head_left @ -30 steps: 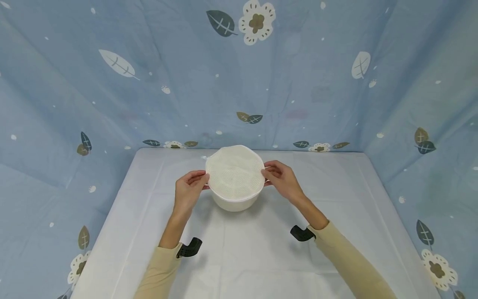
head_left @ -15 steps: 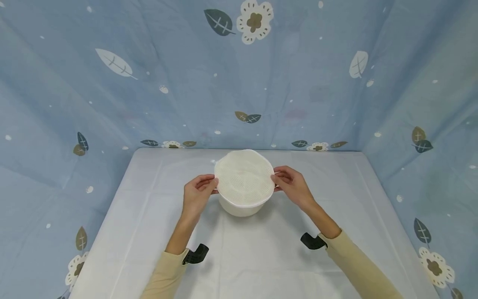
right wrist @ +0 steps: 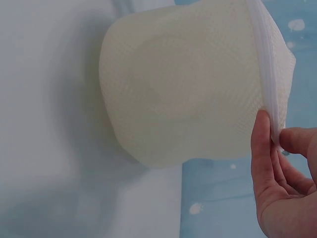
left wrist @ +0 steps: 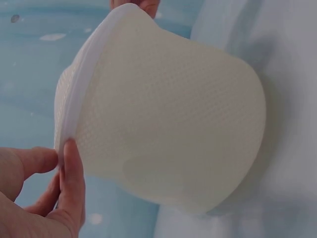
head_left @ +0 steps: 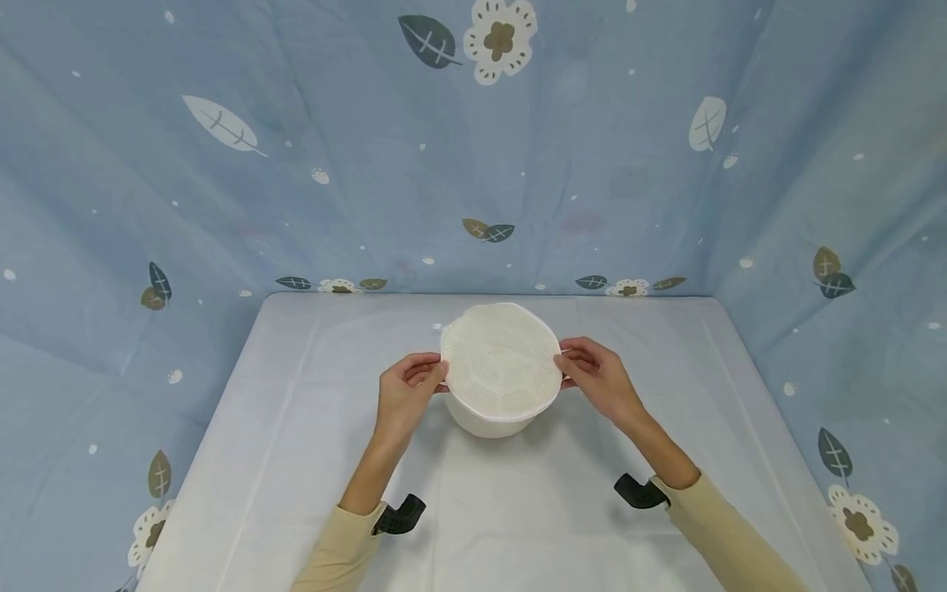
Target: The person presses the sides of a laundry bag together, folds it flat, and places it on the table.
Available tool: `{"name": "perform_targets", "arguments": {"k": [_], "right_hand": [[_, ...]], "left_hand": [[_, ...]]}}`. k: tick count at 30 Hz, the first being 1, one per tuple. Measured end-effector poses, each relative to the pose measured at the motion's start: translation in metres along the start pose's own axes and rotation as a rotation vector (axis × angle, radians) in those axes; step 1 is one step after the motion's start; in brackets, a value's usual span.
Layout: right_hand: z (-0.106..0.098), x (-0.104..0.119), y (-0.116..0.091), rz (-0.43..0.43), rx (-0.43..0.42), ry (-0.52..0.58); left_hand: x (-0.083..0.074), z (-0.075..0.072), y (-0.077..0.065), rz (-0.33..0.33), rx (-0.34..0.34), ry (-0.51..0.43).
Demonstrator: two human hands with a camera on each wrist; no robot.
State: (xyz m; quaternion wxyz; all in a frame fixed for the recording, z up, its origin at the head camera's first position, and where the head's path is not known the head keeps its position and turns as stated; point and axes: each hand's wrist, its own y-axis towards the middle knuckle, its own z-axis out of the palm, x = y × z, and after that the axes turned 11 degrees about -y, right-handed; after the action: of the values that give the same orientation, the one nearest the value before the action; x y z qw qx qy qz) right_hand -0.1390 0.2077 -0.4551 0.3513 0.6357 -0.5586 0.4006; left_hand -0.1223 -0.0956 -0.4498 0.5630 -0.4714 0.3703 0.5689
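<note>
A cream-white mesh laundry bag [head_left: 503, 362], rounded like a drum, is held by both hands over the middle of the table. Its flat top faces up and tilts toward me. Along the rim runs a smooth white band [left wrist: 81, 84], which looks like a zipper edging. My left hand [head_left: 409, 393] pinches the rim at the left between thumb and fingers. On the opposite side, my right hand [head_left: 602, 382] pinches it the same way. In the right wrist view a faint round outline shows through the mesh wall [right wrist: 168, 74]; what makes it cannot be told.
The table [head_left: 518, 526] has a white, creased cover. Behind it and at both sides hangs a blue curtain [head_left: 355, 164] with leaf and flower prints. A small pale tag [head_left: 437, 327] shows beside the bag's upper left edge.
Both hands and the bag have shifted to the right and slightly toward me in the head view. Each hand keeps its pinch on the rim.
</note>
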Motion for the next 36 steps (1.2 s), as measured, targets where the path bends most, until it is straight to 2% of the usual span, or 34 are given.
{"name": "perform_targets", "arguments": {"k": [9,17,23,36], "right_hand": [[-0.008,-0.007,-0.01,0.005,-0.027,-0.038],[-0.012,-0.012,-0.017,0.003,-0.021,-0.014],[-0.009,-0.016,-0.017,0.034,-0.026,-0.005],[-0.001,-0.017,-0.014,0.12,-0.037,-0.033]], "left_hand": [[0.008,0.009,-0.005,0.004,0.026,-0.016],[0.014,0.012,-0.007,0.009,0.043,0.001],[0.017,0.014,-0.006,-0.02,0.033,0.034],[0.02,0.015,-0.001,-0.074,0.026,0.017]]}}
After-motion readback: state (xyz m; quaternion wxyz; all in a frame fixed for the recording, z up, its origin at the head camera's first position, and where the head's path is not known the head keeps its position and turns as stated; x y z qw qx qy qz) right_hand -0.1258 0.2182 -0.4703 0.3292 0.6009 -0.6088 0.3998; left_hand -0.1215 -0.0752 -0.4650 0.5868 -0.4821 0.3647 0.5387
